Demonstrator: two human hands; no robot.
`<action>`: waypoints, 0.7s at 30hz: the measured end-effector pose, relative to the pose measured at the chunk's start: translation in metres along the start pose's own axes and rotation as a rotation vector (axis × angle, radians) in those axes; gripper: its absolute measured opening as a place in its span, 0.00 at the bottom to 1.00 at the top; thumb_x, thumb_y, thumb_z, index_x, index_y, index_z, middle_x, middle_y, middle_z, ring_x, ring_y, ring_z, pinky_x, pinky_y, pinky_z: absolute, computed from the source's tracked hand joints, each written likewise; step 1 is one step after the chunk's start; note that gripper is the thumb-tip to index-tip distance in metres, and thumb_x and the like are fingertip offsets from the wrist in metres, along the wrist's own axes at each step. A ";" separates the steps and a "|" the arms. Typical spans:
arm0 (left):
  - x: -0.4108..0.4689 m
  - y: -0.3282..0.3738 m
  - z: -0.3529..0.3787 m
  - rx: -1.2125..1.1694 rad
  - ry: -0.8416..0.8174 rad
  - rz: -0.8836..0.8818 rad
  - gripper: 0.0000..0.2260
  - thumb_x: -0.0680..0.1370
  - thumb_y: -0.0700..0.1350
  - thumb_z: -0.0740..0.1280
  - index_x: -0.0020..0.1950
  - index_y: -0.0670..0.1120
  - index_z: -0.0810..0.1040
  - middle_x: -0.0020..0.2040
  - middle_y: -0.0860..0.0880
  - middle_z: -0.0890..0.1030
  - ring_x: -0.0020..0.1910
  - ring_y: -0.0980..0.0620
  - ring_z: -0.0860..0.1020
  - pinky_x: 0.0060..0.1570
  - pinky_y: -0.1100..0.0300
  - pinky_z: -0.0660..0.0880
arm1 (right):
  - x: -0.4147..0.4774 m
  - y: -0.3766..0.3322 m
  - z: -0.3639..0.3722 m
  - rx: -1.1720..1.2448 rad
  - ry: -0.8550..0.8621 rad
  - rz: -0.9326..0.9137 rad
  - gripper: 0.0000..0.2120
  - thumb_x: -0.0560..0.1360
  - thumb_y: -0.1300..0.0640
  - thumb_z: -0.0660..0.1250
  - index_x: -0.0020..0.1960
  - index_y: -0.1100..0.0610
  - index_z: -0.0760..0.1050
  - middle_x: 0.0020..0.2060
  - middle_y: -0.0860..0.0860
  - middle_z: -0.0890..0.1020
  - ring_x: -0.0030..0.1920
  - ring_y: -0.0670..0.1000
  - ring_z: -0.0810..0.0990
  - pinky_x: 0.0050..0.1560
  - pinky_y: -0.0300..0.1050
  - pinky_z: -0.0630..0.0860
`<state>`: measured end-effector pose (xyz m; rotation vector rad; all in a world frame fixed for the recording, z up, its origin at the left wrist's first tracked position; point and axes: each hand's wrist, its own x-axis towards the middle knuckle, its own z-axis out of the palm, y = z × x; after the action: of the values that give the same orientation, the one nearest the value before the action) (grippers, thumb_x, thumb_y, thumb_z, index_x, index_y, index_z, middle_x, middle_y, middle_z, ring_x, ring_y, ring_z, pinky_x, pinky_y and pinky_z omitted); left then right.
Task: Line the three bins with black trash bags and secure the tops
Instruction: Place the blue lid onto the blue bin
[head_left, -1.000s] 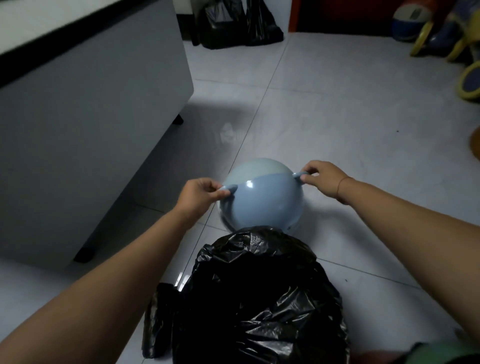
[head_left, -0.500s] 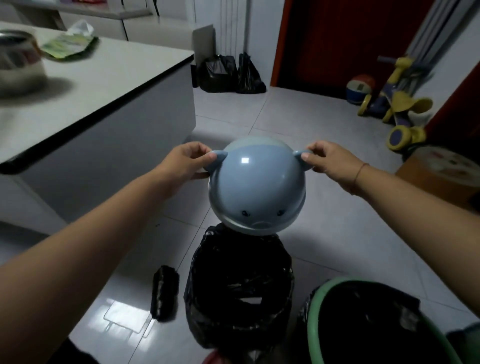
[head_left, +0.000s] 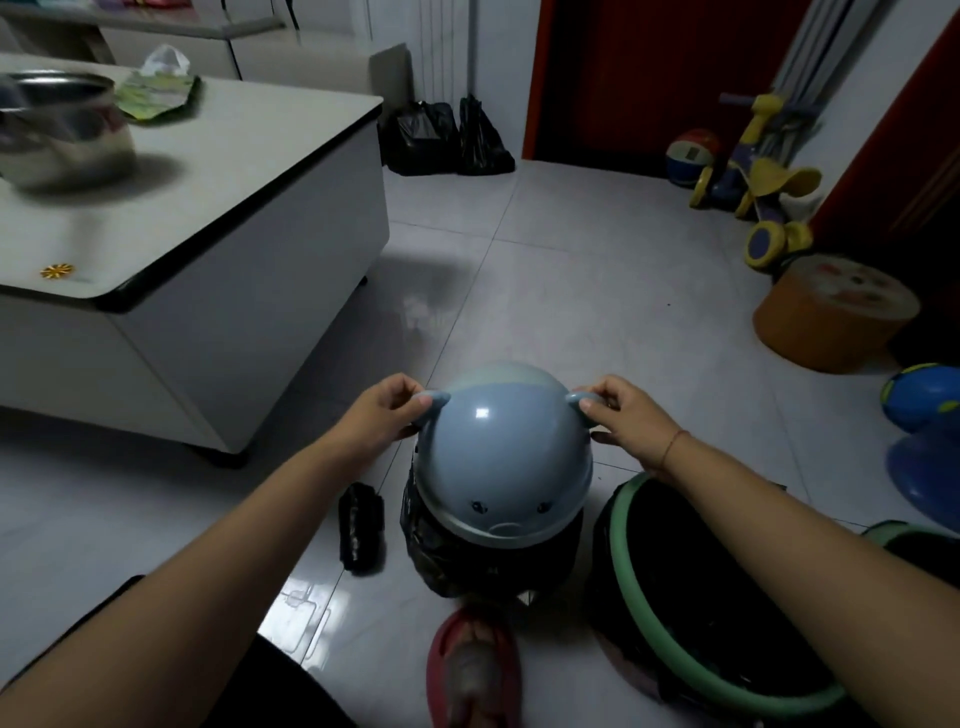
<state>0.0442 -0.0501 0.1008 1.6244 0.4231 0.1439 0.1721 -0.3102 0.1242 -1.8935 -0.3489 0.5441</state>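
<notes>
A blue dome lid with a pig face (head_left: 501, 457) sits over a small bin wrapped in a black trash bag (head_left: 452, 566). My left hand (head_left: 382, 413) pinches the lid's left ear and my right hand (head_left: 626, 418) pinches its right ear. To the right stands a green-rimmed bin (head_left: 628, 577) lined with a black bag. The rim of a third green bin (head_left: 893, 532) peeks in at the far right. A black roll of trash bags (head_left: 360, 527) lies on the floor left of the small bin.
A white table (head_left: 249, 218) with a steel pot (head_left: 65, 130) stands at left. Two black bags (head_left: 449, 137) lean at the back wall. A toy scooter (head_left: 758, 182), an orange stool (head_left: 831, 317) and a blue toy (head_left: 924, 421) sit at right. My red slipper (head_left: 472, 670) is below.
The lid has come down from above the bagged bin onto its top, both hands still on its ears. The view has lifted and widened to show more of the room.
</notes>
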 end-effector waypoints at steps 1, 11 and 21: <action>-0.001 -0.003 0.002 -0.012 -0.004 0.003 0.08 0.79 0.39 0.64 0.40 0.46 0.72 0.41 0.52 0.78 0.41 0.57 0.76 0.47 0.61 0.75 | 0.000 0.004 0.001 0.011 0.005 0.005 0.09 0.78 0.62 0.62 0.41 0.52 0.70 0.60 0.63 0.77 0.49 0.52 0.74 0.47 0.45 0.73; 0.001 -0.022 0.004 -0.045 -0.018 0.027 0.06 0.78 0.40 0.65 0.41 0.46 0.73 0.61 0.46 0.79 0.58 0.54 0.78 0.63 0.55 0.72 | 0.005 0.029 0.014 0.116 0.052 0.058 0.01 0.78 0.60 0.63 0.47 0.57 0.73 0.59 0.53 0.77 0.51 0.50 0.75 0.50 0.46 0.75; 0.002 -0.035 0.004 -0.073 0.018 -0.005 0.05 0.79 0.41 0.64 0.43 0.45 0.74 0.62 0.43 0.78 0.54 0.52 0.79 0.61 0.54 0.74 | 0.012 0.033 0.022 0.090 0.121 0.046 0.04 0.75 0.59 0.67 0.42 0.55 0.73 0.51 0.52 0.80 0.45 0.48 0.77 0.46 0.42 0.74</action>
<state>0.0413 -0.0514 0.0657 1.5518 0.4306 0.1684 0.1705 -0.2991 0.0844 -1.8418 -0.1992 0.4653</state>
